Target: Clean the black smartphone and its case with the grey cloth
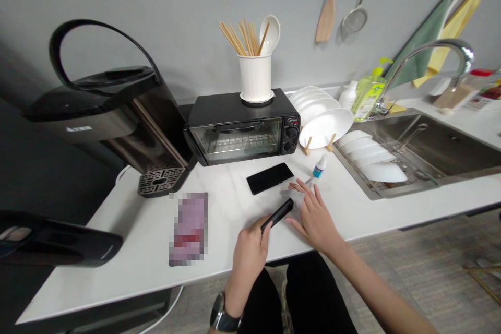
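Note:
My left hand [250, 248] grips a slim black object [278, 214] over the front edge of the white counter; its far end tilts up to the right. My right hand [313, 211] is just to the right of that end, fingers apart. A thin pale cloth or wipe [296, 197] shows beneath my right fingers; I cannot tell whether they touch it. Behind my hands a black phone [270, 178] lies flat. A small white bottle with a blue label [320, 167] stands upright beyond my right fingertips. To the left lies a pixelated purple item [190, 227].
A black toaster oven [242, 135] carries a white utensil holder [255, 75]. At the left stand a dark drink machine [129, 130] and a black appliance part [66, 242]. White plates [326, 126] and a sink [438, 154] holding bowls are at the right.

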A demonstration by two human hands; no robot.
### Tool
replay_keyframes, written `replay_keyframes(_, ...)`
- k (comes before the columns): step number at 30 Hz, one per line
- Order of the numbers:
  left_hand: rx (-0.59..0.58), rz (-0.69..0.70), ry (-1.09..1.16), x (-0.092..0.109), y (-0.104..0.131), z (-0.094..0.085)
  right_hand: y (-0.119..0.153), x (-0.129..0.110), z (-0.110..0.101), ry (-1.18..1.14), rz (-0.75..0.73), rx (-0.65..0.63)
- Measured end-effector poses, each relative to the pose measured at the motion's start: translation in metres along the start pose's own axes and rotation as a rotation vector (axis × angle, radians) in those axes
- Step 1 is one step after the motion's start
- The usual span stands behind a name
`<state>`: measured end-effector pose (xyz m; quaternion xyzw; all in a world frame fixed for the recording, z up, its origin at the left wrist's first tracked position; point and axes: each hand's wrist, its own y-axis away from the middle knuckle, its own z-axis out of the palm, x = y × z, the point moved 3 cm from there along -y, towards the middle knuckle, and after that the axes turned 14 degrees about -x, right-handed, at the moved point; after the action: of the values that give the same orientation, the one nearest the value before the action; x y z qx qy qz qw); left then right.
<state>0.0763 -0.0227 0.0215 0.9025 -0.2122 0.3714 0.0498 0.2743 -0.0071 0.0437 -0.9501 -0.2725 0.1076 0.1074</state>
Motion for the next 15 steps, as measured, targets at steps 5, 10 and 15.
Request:
replay_keyframes(5, -0.037, -0.032, -0.069, -0.014, 0.001, 0.008, 0.004, -0.070, 0.014, -0.099, -0.185, -0.093)
replay_keyframes(10, -0.035, -0.049, -0.077, -0.016, 0.004, 0.009, 0.006, -0.075, 0.020, -0.095, -0.268, -0.073)
replay_keyframes(15, -0.022, 0.064, -0.014, -0.004, 0.005, 0.003, 0.000, -0.010, 0.007, -0.083, -0.012, 0.042)
